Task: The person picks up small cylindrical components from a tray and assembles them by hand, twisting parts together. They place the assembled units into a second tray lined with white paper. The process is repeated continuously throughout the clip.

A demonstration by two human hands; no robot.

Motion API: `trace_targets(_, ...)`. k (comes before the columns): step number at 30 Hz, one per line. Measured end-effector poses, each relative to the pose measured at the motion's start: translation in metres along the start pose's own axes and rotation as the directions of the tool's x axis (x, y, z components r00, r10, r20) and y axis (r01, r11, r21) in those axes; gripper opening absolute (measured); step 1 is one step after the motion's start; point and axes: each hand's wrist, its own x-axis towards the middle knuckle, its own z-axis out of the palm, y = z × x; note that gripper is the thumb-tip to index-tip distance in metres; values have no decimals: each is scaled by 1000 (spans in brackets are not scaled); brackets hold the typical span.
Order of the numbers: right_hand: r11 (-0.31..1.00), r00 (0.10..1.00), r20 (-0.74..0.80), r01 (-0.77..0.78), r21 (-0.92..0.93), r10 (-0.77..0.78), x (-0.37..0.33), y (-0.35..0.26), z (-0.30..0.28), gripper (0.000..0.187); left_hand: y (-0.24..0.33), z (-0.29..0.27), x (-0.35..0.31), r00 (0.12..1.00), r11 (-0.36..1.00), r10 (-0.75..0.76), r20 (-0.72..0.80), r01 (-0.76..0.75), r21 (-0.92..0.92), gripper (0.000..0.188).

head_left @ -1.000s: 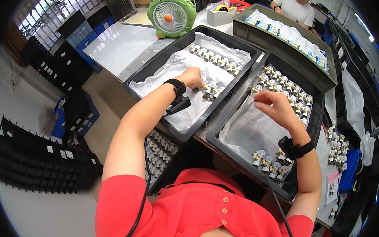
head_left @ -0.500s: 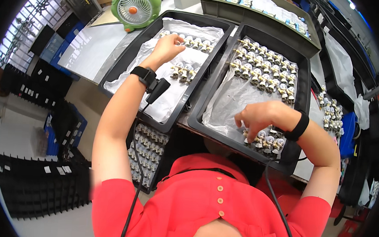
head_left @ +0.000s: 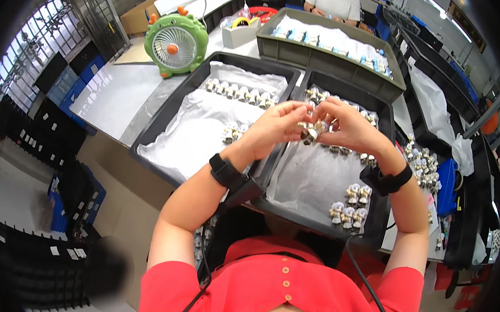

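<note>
Figurine (head_left: 309, 137), one: tilted above right tray (head_left: 383, 167); right hand (head_left: 349, 126) pinching it, left hand (head_left: 277, 129) curled alongside, grip unclear. Right tray: rows along far edge, five near right corner, mid-paper bare. Left tray (head_left: 179, 100): mostly unfilled.

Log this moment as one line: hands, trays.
Right hand: holding figurine | Left hand: at figurine, grip unclear | Right black tray: beneath right hand, figurines on white paper | Left black tray: paper-lined, more figurines

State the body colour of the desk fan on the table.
Green body on the fan, best seen in the head view, upper left.
</note>
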Motion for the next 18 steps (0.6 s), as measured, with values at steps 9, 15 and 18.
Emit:
trace_targets(9, 993, 912, -408, 82, 83, -41, 14, 19, 37, 32, -5, 0, 0, 984, 981, 175, -32, -172, 93, 55)
trace_targets(15, 954, 874, -486, 134, 270, 15, 12, 25, 51, 37, -7, 4, -1, 979, 977, 194, -64, -187, 105, 63)
trace_targets(18, 895, 895, -440, 133, 426, 77, 9, 27, 54, 41, -9, 7, -1, 976, 976, 209, -57, -204, 74, 68)
